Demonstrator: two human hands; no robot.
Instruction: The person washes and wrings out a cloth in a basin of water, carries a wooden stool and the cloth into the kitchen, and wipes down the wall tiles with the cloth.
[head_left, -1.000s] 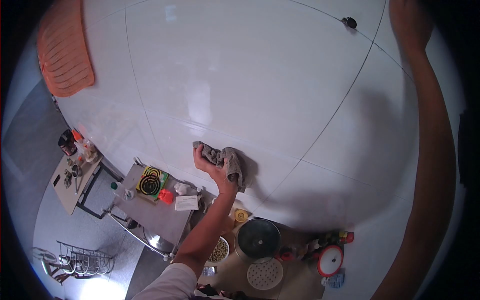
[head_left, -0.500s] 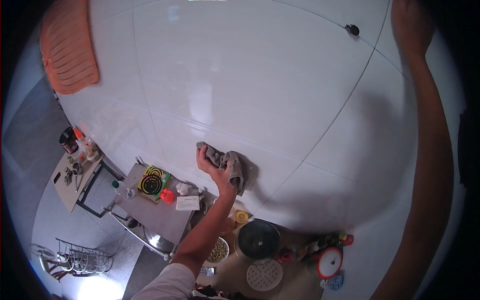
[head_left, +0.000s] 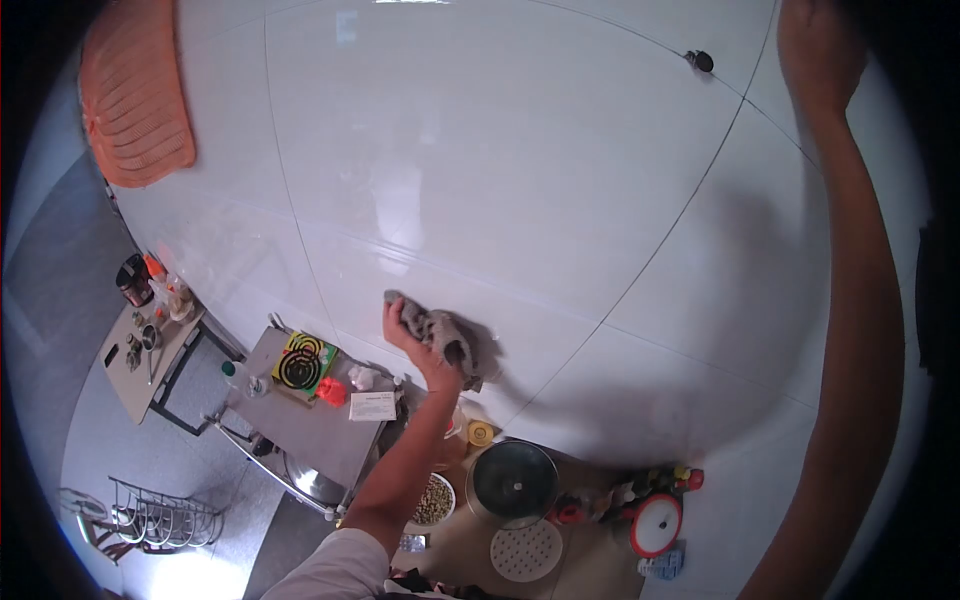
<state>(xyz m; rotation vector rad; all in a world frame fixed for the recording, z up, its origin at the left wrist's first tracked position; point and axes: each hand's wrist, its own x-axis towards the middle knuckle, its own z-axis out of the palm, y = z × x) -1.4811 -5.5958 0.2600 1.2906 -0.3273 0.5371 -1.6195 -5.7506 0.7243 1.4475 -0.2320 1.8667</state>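
Near the middle of the view, my left hand (head_left: 420,345) is closed on a crumpled grey cloth (head_left: 450,345), which lies against the white tiled wall (head_left: 500,180). My right arm reaches up along the right side. At its end, my right hand (head_left: 822,55) is against the wall near the top edge, its fingers cut off by the frame. A small dark hook-like fitting (head_left: 700,61) sits on a tile joint to the left of that hand.
An orange slatted sheet (head_left: 138,100) hangs upper left. Below the wall, a shelf (head_left: 300,435) bears a green-yellow box (head_left: 303,363), a red bag and a white box. A glass lid (head_left: 513,484), bowl (head_left: 433,500), perforated disc (head_left: 527,550) and bottles stand lower centre.
My left hand and the cloth have shifted slightly left and down along the wall, and the cloth's folds have changed. My right hand stays against the wall.
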